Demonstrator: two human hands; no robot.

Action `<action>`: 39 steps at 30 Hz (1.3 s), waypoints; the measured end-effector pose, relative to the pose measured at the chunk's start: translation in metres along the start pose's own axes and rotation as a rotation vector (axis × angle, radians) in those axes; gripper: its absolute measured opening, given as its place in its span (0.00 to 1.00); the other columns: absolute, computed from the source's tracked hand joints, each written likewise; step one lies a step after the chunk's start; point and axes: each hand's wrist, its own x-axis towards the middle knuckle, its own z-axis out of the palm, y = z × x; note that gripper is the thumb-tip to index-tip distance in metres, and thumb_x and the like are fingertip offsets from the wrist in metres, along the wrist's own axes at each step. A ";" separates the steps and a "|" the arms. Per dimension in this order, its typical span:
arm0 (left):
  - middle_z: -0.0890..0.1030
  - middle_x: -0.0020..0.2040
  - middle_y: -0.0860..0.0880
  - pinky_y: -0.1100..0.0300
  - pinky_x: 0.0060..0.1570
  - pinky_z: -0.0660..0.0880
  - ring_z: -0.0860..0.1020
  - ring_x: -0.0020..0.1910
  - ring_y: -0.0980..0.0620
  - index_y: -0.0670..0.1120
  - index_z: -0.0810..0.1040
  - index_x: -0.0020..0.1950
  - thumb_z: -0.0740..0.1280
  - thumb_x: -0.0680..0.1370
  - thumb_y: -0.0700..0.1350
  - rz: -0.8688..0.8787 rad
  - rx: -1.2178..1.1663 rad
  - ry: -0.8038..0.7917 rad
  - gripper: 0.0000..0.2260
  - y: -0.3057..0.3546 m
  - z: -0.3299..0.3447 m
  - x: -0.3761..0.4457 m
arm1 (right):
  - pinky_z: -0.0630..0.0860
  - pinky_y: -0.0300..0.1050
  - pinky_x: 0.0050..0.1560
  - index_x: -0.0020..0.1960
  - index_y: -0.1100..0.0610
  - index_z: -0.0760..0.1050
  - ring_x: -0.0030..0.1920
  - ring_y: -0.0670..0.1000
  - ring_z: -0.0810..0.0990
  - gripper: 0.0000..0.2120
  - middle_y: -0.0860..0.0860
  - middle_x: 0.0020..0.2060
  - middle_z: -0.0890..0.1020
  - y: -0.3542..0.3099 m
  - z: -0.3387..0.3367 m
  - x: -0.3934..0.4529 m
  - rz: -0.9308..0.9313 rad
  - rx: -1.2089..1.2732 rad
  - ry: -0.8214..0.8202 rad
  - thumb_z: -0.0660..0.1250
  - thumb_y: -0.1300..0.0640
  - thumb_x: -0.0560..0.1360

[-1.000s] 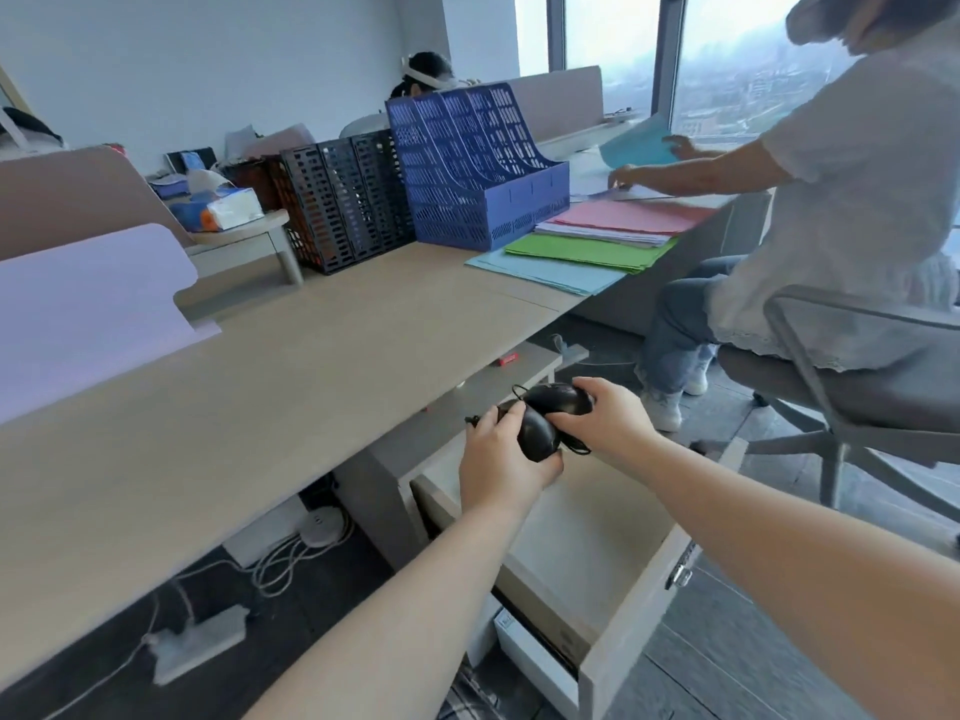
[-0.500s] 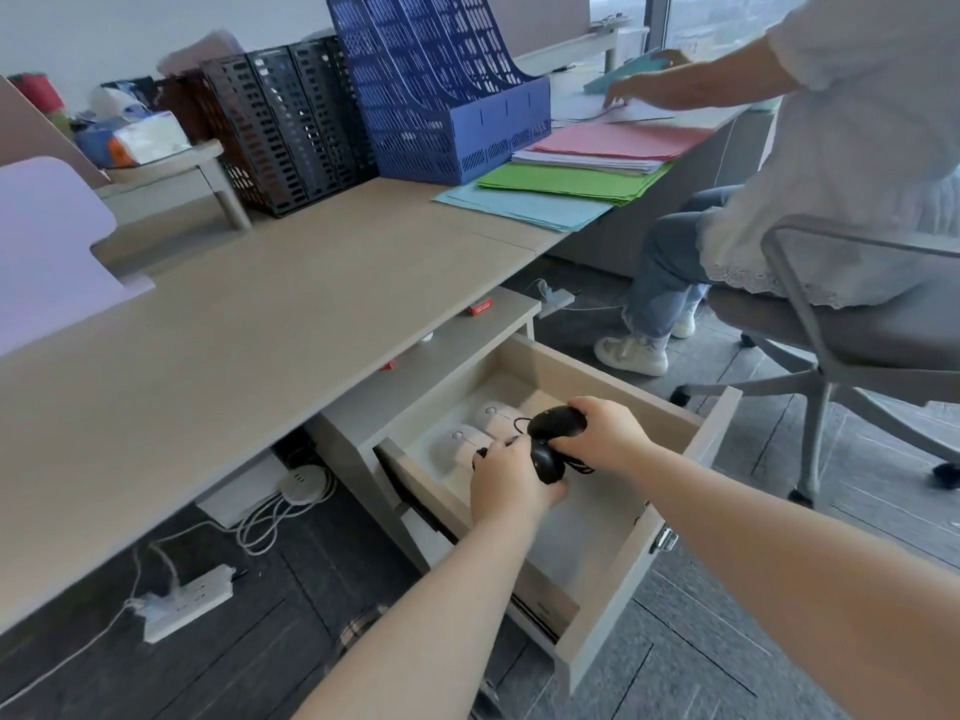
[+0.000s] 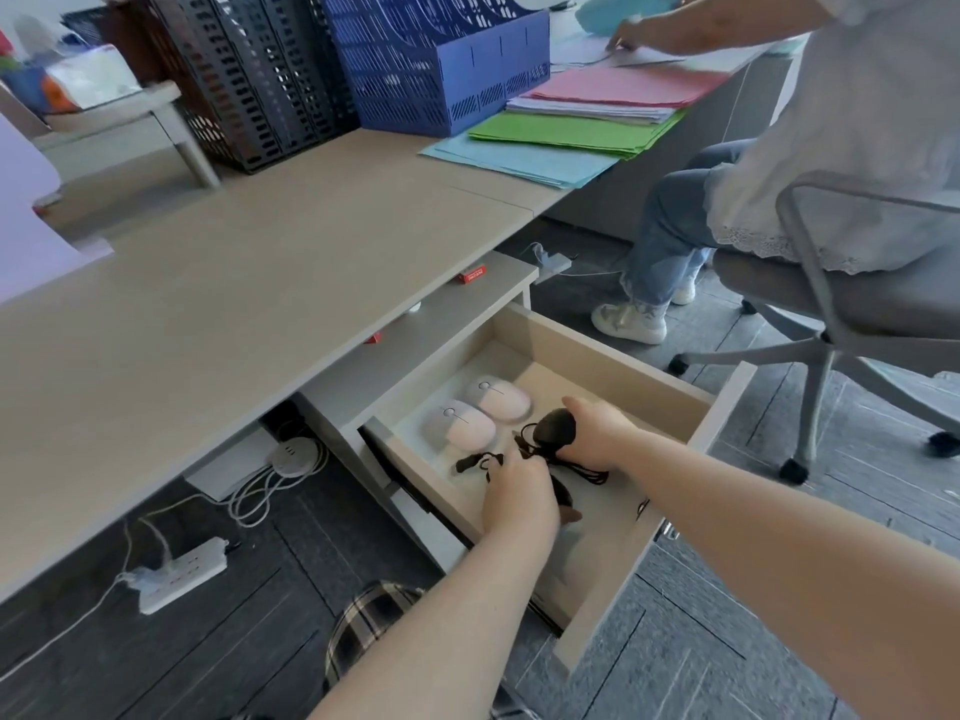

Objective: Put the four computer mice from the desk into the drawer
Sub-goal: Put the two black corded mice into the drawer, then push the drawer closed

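The open drawer (image 3: pixel 613 366) juts out from under the desk (image 3: pixel 249 304). Two pale mice lie side by side at its back: a grey one (image 3: pixel 460 426) and a pinkish one (image 3: pixel 500 398). My right hand (image 3: pixel 597 433) is inside the drawer, closed on a black wired mouse (image 3: pixel 556 427). My left hand (image 3: pixel 519 493) is low in the drawer over a second black mouse (image 3: pixel 563 498), mostly hidden under the palm; black cable (image 3: pixel 480 462) trails from it.
Black and blue file racks (image 3: pixel 431 54) and coloured paper stacks (image 3: pixel 571 132) sit at the desk's back. A person on a grey swivel chair (image 3: pixel 841 304) sits right of the drawer. A power strip (image 3: pixel 182 574) and cables lie on the floor beneath the desk.
Both hands went down from above the drawer into it with the two black mice. My view tilted downward, and the two pale mice came into sight.
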 end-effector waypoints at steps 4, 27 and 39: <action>0.73 0.62 0.43 0.50 0.58 0.73 0.71 0.62 0.40 0.44 0.73 0.59 0.66 0.75 0.41 -0.018 0.044 0.043 0.13 -0.003 0.004 0.006 | 0.75 0.51 0.60 0.69 0.59 0.64 0.61 0.62 0.76 0.29 0.59 0.62 0.77 0.003 0.008 0.008 -0.032 -0.087 -0.082 0.67 0.50 0.72; 0.72 0.63 0.45 0.49 0.54 0.72 0.73 0.61 0.43 0.48 0.71 0.64 0.62 0.78 0.51 0.090 0.241 0.170 0.16 0.006 -0.069 -0.002 | 0.74 0.53 0.59 0.50 0.55 0.78 0.55 0.57 0.76 0.13 0.54 0.49 0.82 0.009 -0.025 -0.015 0.131 0.003 0.307 0.57 0.52 0.75; 0.54 0.78 0.40 0.49 0.75 0.53 0.50 0.78 0.44 0.44 0.59 0.74 0.57 0.80 0.51 0.155 0.259 0.463 0.24 -0.004 -0.165 0.009 | 0.62 0.62 0.72 0.56 0.59 0.67 0.77 0.64 0.42 0.14 0.62 0.77 0.40 0.024 -0.030 -0.029 0.491 0.362 0.499 0.57 0.66 0.71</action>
